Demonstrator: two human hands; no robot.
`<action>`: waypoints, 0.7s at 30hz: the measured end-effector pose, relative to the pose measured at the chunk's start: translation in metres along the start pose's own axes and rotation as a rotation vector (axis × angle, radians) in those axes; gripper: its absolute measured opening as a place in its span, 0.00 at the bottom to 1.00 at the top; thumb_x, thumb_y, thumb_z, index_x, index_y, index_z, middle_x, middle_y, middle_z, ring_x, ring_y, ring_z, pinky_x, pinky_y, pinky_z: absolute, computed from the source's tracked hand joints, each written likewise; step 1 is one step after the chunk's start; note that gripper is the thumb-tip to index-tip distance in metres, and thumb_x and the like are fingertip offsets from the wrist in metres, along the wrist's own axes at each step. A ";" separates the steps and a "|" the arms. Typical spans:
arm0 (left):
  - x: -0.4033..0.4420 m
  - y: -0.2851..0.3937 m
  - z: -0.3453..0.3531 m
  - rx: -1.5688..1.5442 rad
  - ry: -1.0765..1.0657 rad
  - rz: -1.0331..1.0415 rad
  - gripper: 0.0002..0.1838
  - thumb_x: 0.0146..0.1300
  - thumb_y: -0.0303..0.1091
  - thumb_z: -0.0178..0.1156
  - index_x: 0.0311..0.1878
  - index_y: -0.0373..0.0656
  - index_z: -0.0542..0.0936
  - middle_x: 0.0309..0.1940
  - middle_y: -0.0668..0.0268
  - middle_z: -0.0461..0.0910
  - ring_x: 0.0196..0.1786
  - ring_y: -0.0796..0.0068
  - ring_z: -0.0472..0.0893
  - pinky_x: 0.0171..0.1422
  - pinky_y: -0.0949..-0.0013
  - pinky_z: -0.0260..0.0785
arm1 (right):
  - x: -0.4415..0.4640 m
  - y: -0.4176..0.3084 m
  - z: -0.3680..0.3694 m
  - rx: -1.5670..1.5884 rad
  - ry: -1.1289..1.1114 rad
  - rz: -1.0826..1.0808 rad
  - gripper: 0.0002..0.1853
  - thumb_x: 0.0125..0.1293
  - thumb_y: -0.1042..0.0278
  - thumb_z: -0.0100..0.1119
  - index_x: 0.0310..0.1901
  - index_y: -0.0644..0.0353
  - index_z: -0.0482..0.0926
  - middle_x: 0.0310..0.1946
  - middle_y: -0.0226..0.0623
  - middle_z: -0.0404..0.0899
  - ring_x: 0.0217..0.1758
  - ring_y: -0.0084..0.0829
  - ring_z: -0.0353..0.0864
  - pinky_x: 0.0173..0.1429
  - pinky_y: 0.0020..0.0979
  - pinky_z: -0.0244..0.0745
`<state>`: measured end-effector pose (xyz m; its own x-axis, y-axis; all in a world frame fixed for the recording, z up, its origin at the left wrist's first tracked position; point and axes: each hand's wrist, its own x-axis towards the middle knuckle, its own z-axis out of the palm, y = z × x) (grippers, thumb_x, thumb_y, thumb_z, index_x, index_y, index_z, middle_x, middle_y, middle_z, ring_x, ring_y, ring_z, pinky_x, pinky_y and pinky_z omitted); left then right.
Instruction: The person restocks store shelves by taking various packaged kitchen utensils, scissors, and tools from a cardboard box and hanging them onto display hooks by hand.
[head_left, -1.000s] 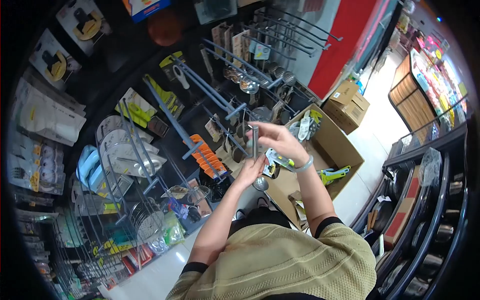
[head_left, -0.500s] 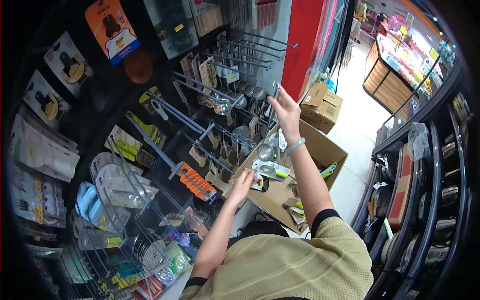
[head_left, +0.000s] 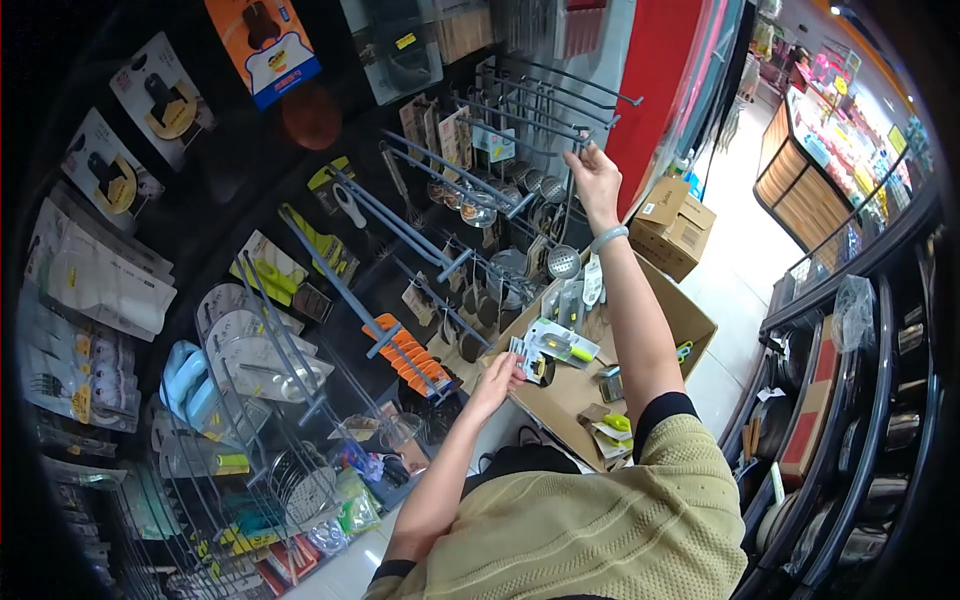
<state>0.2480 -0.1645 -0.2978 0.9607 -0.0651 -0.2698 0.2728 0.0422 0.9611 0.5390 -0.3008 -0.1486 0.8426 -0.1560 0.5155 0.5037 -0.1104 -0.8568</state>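
Note:
Raised beside the upper wall rods, my right hand (head_left: 597, 182) pinches the top of a long-handled metal skimmer (head_left: 563, 262). Its perforated round head hangs below, over the cardboard box (head_left: 672, 365). The skimmer's upper end is close to the tip of a metal hook rod (head_left: 575, 130); whether it is threaded on, I cannot tell. Lower down, my left hand (head_left: 492, 384) has its fingers closed on a small carded package (head_left: 532, 366) with a black and yellow part. A green-and-white carded utensil (head_left: 562, 343) lies in the box just past it.
More skimmers and ladles (head_left: 480, 207) hang on neighbouring rods. Orange-handled items (head_left: 405, 355) hang lower left. A smaller carton (head_left: 672, 228) stands behind the box. Shelves of pans (head_left: 815, 400) line the right side, with a tiled aisle (head_left: 735, 300) between.
My right hand has brought the skimmer's upper end closer to the rod tip. My left hand keeps the package near the box edge. The view has shifted slightly.

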 end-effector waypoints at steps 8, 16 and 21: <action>0.009 -0.012 0.002 -0.021 0.013 -0.028 0.19 0.73 0.44 0.36 0.51 0.39 0.71 0.32 0.69 0.75 0.36 0.81 0.75 0.42 0.78 0.67 | 0.017 0.012 0.034 -0.294 -0.060 -0.043 0.22 0.57 0.64 0.63 0.53 0.62 0.75 0.36 0.42 0.83 0.37 0.21 0.80 0.42 0.24 0.73; 0.009 -0.014 -0.005 -0.030 0.107 -0.025 0.19 0.72 0.45 0.38 0.48 0.40 0.73 0.30 0.70 0.75 0.33 0.82 0.74 0.40 0.77 0.66 | 0.038 0.027 0.075 -0.078 -0.052 -0.141 0.20 0.59 0.66 0.61 0.54 0.58 0.76 0.36 0.43 0.83 0.40 0.21 0.79 0.43 0.23 0.72; 0.009 -0.021 -0.007 -0.026 0.143 -0.050 0.19 0.72 0.45 0.39 0.48 0.40 0.73 0.29 0.69 0.75 0.33 0.81 0.75 0.39 0.77 0.66 | 0.032 0.017 0.083 -0.096 -0.071 -0.137 0.16 0.58 0.67 0.61 0.47 0.64 0.77 0.35 0.48 0.81 0.39 0.35 0.83 0.43 0.28 0.73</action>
<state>0.2516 -0.1594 -0.3213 0.9428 0.0751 -0.3249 0.3202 0.0683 0.9449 0.5904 -0.2260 -0.1483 0.7805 -0.0637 0.6219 0.5968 -0.2201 -0.7716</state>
